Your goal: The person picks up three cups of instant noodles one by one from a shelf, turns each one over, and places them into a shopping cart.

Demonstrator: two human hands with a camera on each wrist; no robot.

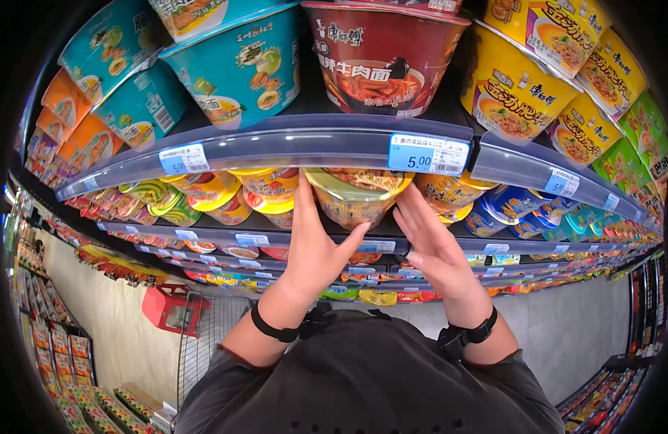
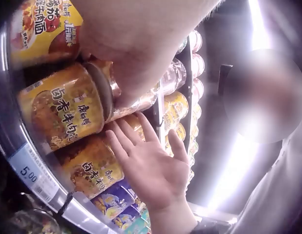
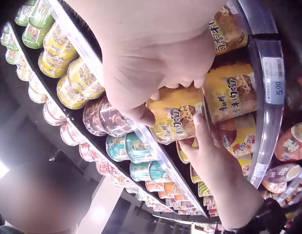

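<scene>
A gold instant noodle cup point(image 1: 356, 206) is between my two hands, just below the shelf's price rail in the head view. My left hand point(image 1: 316, 235) holds it from the left, its fingers along the side and the thumb at the base. On the other side my right hand point(image 1: 439, 249) touches the cup with straight fingers, its thumb standing apart. The right wrist view shows the noodle cup point(image 3: 173, 117) tilted, with the left hand point(image 3: 214, 161) at it. In the left wrist view the right hand point(image 2: 156, 170) is spread, and my left fingers are hidden.
More gold noodle cups point(image 2: 63, 107) stand on the same shelf. Above runs a price rail point(image 1: 262, 152), with a red noodle tub point(image 1: 388, 61), teal tubs point(image 1: 240, 69) and yellow tubs point(image 1: 522, 79) over it. A wire cart point(image 1: 207, 325) and red stool point(image 1: 168, 307) are behind left.
</scene>
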